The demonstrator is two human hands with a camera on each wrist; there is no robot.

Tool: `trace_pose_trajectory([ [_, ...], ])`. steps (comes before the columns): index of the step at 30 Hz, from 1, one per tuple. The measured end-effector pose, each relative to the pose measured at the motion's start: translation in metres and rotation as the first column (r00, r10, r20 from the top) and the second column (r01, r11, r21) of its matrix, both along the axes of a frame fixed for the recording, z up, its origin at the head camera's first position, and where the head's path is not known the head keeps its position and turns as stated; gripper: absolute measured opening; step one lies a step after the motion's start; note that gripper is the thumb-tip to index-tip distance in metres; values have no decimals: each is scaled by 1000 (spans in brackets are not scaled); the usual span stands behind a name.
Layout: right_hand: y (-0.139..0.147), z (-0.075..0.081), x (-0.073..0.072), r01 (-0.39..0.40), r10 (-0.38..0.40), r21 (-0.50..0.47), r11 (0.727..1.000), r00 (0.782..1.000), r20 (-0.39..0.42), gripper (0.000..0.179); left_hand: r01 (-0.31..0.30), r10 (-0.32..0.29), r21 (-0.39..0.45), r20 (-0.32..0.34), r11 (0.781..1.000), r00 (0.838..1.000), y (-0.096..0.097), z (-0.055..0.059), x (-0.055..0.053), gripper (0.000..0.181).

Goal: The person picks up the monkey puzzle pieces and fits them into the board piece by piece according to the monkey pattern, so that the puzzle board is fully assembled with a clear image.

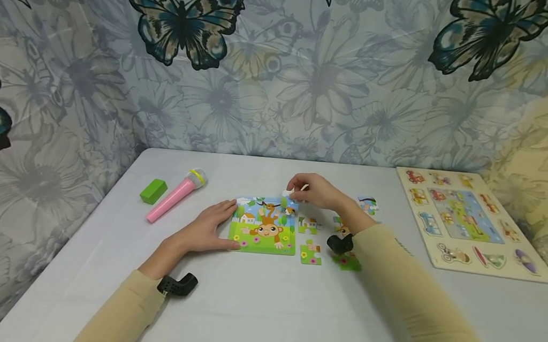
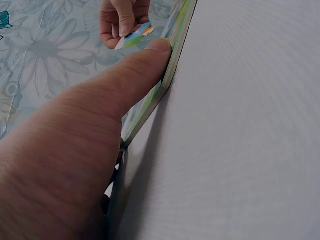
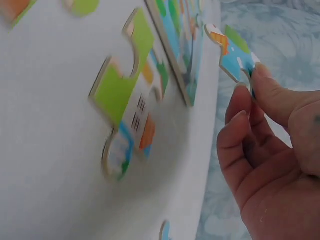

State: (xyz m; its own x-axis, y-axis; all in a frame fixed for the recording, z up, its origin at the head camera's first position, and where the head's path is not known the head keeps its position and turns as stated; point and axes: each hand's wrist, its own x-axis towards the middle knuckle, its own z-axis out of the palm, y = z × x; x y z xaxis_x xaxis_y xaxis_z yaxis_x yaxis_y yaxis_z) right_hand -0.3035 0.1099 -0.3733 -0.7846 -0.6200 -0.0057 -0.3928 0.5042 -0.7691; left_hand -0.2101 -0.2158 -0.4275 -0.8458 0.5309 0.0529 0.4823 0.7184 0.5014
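Note:
My right hand (image 1: 318, 191) pinches a jigsaw piece (image 3: 234, 55) between thumb and fingers above the board's top right corner. The piece shows blue, green, orange and white. The puzzle board (image 1: 258, 243) lies on the table with a monkey picture on it. My left hand (image 1: 206, 229) rests at the board's left side, fingers spread, the thumb (image 2: 135, 70) touching its edge. Right of the board lie loose jigsaw pieces, among them a green-and-white house piece (image 3: 112, 92) and a flowered piece (image 1: 311, 254). My right forearm partly hides others.
A pink toy microphone (image 1: 171, 203) and a green block (image 1: 154, 191) lie on the left of the white table (image 1: 244, 308). A large picture board (image 1: 417, 217) with animal shapes lies at the right. Another loose piece (image 1: 368, 205) lies behind my right forearm. Butterfly-patterned cloth hangs behind.

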Motion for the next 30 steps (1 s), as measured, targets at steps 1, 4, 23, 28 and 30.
trace_pose_trajectory([
  [1,-4,0,0,0,0,-3,1000,1000,0,12,-1,1,-1,2,1000,1000,0,0,0,102],
  [4,-16,-1,1,-6,6,-15,1000,1000,7,12,1,-1,-5,1,1000,1000,0,0,-1,102],
  [23,-81,-4,5,-61,59,44,997,997,47,11,11,-11,7,-9,1000,1000,-1,0,-2,100],
  [28,-92,-6,4,-53,52,113,992,999,10,10,10,-10,17,-4,1000,1000,-2,-2,-2,100],
  [30,-94,-7,4,-44,45,142,989,999,-8,10,11,-11,16,-5,1000,1000,-1,-3,-2,101],
])
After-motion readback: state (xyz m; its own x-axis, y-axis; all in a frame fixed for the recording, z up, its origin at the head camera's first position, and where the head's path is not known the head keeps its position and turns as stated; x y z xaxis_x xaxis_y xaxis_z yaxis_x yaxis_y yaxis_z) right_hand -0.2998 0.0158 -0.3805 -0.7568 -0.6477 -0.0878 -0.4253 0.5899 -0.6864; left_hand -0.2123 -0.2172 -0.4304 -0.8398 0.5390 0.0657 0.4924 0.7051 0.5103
